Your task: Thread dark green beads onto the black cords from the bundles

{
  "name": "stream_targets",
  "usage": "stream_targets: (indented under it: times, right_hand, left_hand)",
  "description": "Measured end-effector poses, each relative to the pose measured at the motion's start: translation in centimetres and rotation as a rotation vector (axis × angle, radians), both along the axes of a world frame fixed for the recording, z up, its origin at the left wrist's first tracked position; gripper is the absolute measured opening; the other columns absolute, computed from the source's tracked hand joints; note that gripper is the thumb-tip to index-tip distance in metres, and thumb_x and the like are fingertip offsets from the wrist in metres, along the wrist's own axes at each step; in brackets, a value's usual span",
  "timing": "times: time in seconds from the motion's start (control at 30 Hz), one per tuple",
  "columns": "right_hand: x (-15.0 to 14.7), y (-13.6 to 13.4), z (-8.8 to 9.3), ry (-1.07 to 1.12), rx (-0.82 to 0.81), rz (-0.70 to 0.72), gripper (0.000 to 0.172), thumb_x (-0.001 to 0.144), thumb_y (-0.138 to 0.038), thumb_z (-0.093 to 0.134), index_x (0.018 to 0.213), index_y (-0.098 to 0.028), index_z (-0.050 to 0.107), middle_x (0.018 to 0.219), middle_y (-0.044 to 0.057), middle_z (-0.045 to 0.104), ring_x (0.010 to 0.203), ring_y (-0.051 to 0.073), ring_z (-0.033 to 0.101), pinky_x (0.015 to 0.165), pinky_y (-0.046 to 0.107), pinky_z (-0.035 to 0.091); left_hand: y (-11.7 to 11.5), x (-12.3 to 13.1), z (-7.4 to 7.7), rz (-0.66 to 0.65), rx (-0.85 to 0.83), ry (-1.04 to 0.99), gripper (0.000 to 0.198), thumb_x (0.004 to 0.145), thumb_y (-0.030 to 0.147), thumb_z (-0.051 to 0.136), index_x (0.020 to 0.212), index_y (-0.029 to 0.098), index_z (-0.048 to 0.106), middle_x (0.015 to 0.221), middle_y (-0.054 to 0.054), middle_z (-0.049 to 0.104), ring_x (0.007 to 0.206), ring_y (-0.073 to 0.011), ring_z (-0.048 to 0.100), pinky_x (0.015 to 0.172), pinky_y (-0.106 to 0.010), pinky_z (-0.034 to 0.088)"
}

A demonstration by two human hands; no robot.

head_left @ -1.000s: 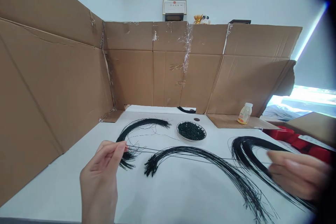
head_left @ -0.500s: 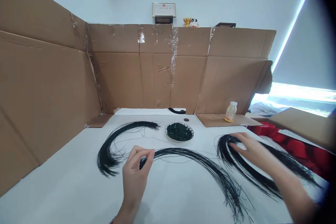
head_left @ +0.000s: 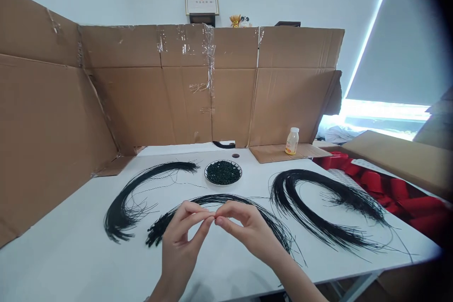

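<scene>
My left hand (head_left: 182, 240) and my right hand (head_left: 249, 233) meet at the fingertips above the table, thumb and forefinger pinched on each. Whatever lies between those fingertips is too small to make out. Directly behind them, partly covered by both hands, an arched bundle of thin black strands (head_left: 159, 229) rests on the table, its left end thick with small dark tips. A looped bundle of black strands (head_left: 300, 207) lies to the right of my right hand. Another curved black bundle (head_left: 120, 214) is on the left.
Beyond the hands stands a round white dish (head_left: 223, 184) full of small dark pieces (head_left: 223, 171). Cardboard walls (head_left: 141, 104) border the back and left. A white-capped bottle (head_left: 292, 141) stands at the back right, and a box with red items (head_left: 399, 191) sits beside the table (head_left: 88, 264).
My right hand has left the looped bundle on the right and come to the left hand's fingertips. The left hand stays pinched. The view has turned slightly right.
</scene>
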State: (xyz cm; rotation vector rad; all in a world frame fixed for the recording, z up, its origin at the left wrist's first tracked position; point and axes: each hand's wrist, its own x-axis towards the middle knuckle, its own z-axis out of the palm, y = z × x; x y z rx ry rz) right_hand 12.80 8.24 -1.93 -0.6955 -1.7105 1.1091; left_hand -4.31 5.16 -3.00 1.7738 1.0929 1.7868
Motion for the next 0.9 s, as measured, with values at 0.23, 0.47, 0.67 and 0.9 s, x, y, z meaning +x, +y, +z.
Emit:
stream_targets:
  times: [0.23,0.47,0.67,0.9]
  right_hand:
    - [2.4,-0.6,-0.4,0.027,0.014,-0.034,0.014,0.093,-0.029,0.072,0.085,-0.018,0.078,0.083,0.003,0.072,0.081,0.018,0.066,0.075,0.028,0.053]
    - [4.0,-1.0,0.2,0.025,0.046,0.002,0.012,0.094,-0.025,0.07,0.086,-0.019,0.078,0.08,0.001,0.067,0.078,0.017,0.06,0.071,0.028,0.045]
    - [4.4,-0.7,-0.1,0.067,-0.015,0.132,0.025,0.095,-0.041,0.069,0.089,-0.018,0.075,0.086,0.005,0.072,0.084,0.019,0.068,0.079,0.03,0.055]
    - [7.4,-1.3,1.3,0.018,0.053,-0.184,0.013,0.096,-0.028,0.067,0.086,-0.02,0.07,0.083,0.003,0.07,0.079,0.016,0.063,0.075,0.026,0.052]
  left_hand:
    - [1.0,1.4,-0.8,-0.041,0.353,0.257,0.039,0.09,0.002,0.069,0.111,0.033,0.079,0.088,0.0,0.064,0.08,-0.0157,0.062,0.067,-0.027,0.052]
    - [1.4,2.6,-0.2,-0.107,0.454,0.248,0.037,0.091,-0.001,0.067,0.113,0.028,0.077,0.091,0.0,0.062,0.082,-0.015,0.058,0.066,-0.027,0.051]
    - [0.5,3.8,-0.1,-0.129,0.405,0.172,0.031,0.095,0.007,0.068,0.113,0.031,0.078,0.089,0.0,0.061,0.082,-0.0149,0.058,0.065,-0.026,0.051]
    - [6.2,2.0,1.2,-0.013,-0.084,0.68,0.038,0.107,0.043,0.046,0.136,0.025,0.062,0.103,-0.005,0.071,0.099,-0.0202,0.068,0.092,-0.036,0.056]
